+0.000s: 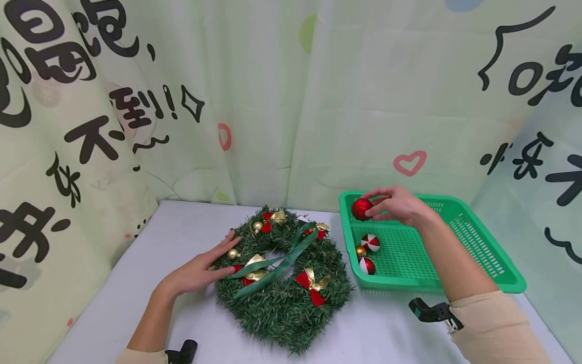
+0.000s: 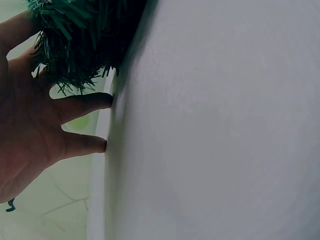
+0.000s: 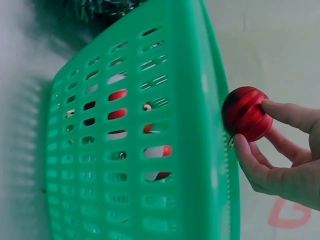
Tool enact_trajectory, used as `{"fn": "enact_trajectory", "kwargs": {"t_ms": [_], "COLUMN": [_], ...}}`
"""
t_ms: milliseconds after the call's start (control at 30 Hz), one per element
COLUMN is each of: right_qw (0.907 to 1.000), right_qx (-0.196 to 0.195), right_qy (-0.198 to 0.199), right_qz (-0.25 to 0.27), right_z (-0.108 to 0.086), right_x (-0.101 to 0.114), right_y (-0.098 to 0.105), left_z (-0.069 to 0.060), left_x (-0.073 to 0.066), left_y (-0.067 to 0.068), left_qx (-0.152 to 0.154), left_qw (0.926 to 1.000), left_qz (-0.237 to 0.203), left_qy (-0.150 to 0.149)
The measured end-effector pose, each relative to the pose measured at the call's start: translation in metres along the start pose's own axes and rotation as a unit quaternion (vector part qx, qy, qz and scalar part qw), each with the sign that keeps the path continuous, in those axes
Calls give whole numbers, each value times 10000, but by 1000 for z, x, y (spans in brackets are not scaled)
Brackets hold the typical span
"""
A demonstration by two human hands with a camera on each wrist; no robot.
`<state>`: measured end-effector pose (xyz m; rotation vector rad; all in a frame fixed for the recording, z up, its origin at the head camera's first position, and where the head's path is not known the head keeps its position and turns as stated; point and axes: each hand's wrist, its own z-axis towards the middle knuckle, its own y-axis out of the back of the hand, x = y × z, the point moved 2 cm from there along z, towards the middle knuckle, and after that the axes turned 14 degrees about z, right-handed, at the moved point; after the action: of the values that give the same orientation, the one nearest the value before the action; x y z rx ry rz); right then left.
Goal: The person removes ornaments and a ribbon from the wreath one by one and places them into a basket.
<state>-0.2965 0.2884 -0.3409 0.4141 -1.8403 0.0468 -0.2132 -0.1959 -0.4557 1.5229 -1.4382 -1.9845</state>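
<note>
A person's two hands on a pale counter (image 1: 195,328), with a decorated green wreath (image 1: 282,308) in the middle and a green basket (image 1: 404,260) at right.

The right hand (image 1: 394,205) pinches a shiny red ball (image 1: 361,209) above the basket's far left corner. The left hand (image 1: 204,270), fingers spread wide, touches the wreath's left side. Red-and-gold bows (image 1: 317,298) dot the wreath, and a green ribbon (image 1: 293,255) lies across it. Two red-and-white balls (image 1: 370,242) and a small gold ball (image 1: 360,251) sit at the basket's left end.
</note>
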Motion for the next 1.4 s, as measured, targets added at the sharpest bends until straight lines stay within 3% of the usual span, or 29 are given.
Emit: {"fn": "enact_trajectory", "kwargs": {"t_ms": [600,1400], "right_qw": [9987,9958], "right_qx": [31,21], "right_qy": [-338,-402], "right_qz": [-369,-819], "right_z": [9,18], "right_x": [-14,-24], "right_y": [-6,-17], "left_z": [2,0], "left_x": [0,2], "left_y": [1,1], "left_qx": [-12,27], "left_qw": [10000,10000], "left_qz": [22,-26], "left_qy": [-25,-13]}}
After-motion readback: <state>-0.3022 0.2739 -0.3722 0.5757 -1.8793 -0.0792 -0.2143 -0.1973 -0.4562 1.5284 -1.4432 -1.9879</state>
